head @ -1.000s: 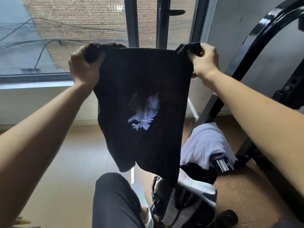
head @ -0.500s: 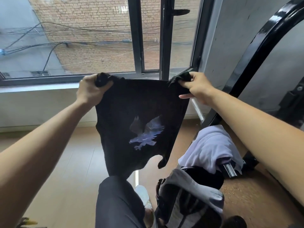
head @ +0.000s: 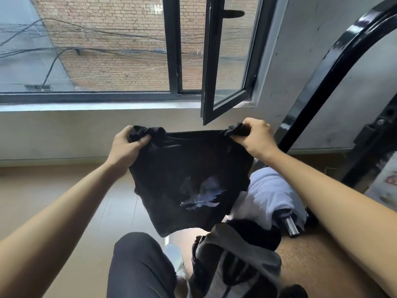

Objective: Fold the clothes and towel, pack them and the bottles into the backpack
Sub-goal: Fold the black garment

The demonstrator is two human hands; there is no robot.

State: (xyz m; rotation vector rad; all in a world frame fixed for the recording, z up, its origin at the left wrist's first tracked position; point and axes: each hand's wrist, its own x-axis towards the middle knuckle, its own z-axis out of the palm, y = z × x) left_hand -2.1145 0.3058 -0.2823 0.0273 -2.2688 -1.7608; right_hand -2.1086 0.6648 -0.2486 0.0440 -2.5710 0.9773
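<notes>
I hold a black T-shirt (head: 189, 175) with a pale bird print stretched out in the air in front of me. My left hand (head: 126, 145) grips its bunched upper left corner and my right hand (head: 255, 136) pinches the upper right corner. The shirt hangs down over my knee (head: 137, 261). Below it stands a grey and black backpack (head: 234, 261) with its top open. A white cloth (head: 268, 194) lies draped just beyond the backpack. A dark round cap (head: 294, 291), perhaps a bottle's, shows at the bottom edge.
A black metal frame (head: 335, 67) curves up on the right, with a chrome bar end (head: 290, 226) sticking out under the white cloth. An open window sash (head: 227, 67) juts inward ahead. Pale wood floor (head: 71, 211) lies to the left, brown cork-like flooring (head: 311, 261) to the right.
Both hands have lowered the shirt from window height down to below the sill, and its hem now hangs just above my knee and the backpack.
</notes>
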